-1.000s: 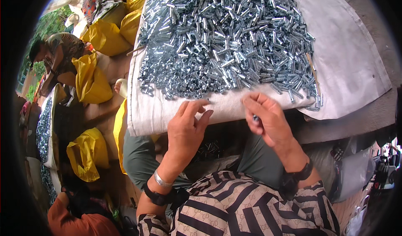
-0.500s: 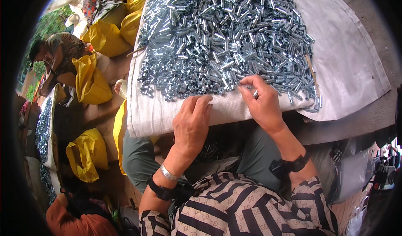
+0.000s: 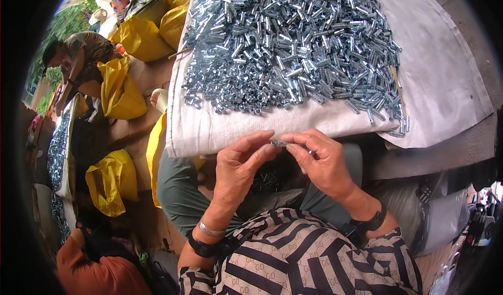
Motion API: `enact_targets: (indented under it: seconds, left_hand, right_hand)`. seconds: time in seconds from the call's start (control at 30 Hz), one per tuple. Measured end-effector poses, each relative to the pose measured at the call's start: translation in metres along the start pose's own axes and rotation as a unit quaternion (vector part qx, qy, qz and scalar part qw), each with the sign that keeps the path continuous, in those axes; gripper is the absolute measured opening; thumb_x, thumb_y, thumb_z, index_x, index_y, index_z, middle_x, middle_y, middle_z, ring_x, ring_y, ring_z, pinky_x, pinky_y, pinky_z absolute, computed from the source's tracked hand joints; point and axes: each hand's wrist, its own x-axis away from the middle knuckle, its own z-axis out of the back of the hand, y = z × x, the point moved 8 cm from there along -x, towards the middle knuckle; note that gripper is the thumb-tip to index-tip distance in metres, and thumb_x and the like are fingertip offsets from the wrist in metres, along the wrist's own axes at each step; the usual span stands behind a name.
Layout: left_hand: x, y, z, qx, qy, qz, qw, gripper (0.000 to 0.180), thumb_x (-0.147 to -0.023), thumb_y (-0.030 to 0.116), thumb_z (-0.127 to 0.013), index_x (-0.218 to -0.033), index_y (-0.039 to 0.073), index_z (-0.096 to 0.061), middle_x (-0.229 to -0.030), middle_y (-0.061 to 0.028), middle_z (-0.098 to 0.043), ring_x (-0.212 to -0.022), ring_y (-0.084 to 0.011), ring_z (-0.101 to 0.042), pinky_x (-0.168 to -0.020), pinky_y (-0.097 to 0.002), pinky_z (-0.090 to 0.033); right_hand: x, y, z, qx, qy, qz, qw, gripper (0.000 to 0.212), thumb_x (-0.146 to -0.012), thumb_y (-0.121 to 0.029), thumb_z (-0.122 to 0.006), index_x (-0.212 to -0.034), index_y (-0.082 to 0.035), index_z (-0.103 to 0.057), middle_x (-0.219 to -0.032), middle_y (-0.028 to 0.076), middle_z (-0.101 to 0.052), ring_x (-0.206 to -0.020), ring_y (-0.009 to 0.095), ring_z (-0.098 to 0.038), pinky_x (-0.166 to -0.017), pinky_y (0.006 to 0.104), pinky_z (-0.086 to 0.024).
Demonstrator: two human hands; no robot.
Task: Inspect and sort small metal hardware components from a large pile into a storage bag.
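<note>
My left hand [image 3: 242, 161] and my right hand [image 3: 326, 161] meet just in front of the white sheet's near edge. Between their fingertips is a small shiny metal sleeve [image 3: 279, 143]; finger and thumb of each hand pinch toward it. A second metal piece [image 3: 313, 154] is tucked among the right hand's fingers, mostly hidden. Beyond the hands a wide heap of silver metal sleeves [image 3: 293, 38] covers the sheet. Shorter ring-like metal pieces [image 3: 246, 98] gather along the heap's near left side.
The white woven sheet [image 3: 220, 132] drapes over the work surface. Thin sticks lie at the heap's left and right edges. Several yellow sacks [image 3: 118, 179] stand on the left. Other people sit at left, one in an orange top [image 3: 102, 269] at lower left. Dark pieces lie below my hands.
Both hands have drawn back from the heap's near edge toward my body and come together at the fingertips around a metal sleeve. The view has shifted slightly.
</note>
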Motion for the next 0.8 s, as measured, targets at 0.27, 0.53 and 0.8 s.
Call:
enact_targets:
  seconds: [0.27, 0.53, 0.8]
  left_hand:
    - [0.006, -0.015, 0.0, 0.07, -0.053, 0.055, 0.995, 0.032, -0.099, 0.011, -0.058, -0.127, -0.005, -0.058, -0.106, -0.0127, -0.068, -0.098, -0.018, -0.069, -0.088, -0.0296, -0.057]
    - [0.009, -0.023, 0.002, 0.164, -0.023, 0.094, 0.982, 0.023, -0.1, 0.012, -0.056, -0.119, -0.001, -0.054, -0.113, -0.0136, -0.065, -0.104, -0.0254, -0.068, -0.093, -0.0358, -0.056]
    - [0.014, -0.018, 0.001, 0.128, -0.038, 0.038, 0.99, 0.023, -0.1, 0.009, -0.056, -0.12, -0.002, -0.052, -0.111, -0.0109, -0.066, -0.101, -0.0187, -0.067, -0.092, -0.0328, -0.056]
  right_hand:
    - [0.003, -0.006, 0.006, -0.028, 0.023, -0.001, 0.999, 0.02, -0.089, -0.002, -0.067, -0.109, -0.001, -0.069, -0.098, 0.01, -0.068, -0.085, 0.018, -0.068, -0.073, 0.0269, -0.052]
    - [0.006, 0.003, -0.005, -0.043, -0.011, -0.046, 0.998, 0.02, -0.09, -0.003, -0.066, -0.109, -0.002, -0.069, -0.1, 0.011, -0.07, -0.087, 0.018, -0.068, -0.075, 0.0271, -0.052]
    - [0.002, -0.015, -0.013, 0.034, -0.003, 0.084, 0.996, 0.021, -0.088, 0.0, -0.066, -0.108, -0.002, -0.069, -0.102, 0.012, -0.07, -0.088, 0.023, -0.07, -0.076, 0.0301, -0.055]
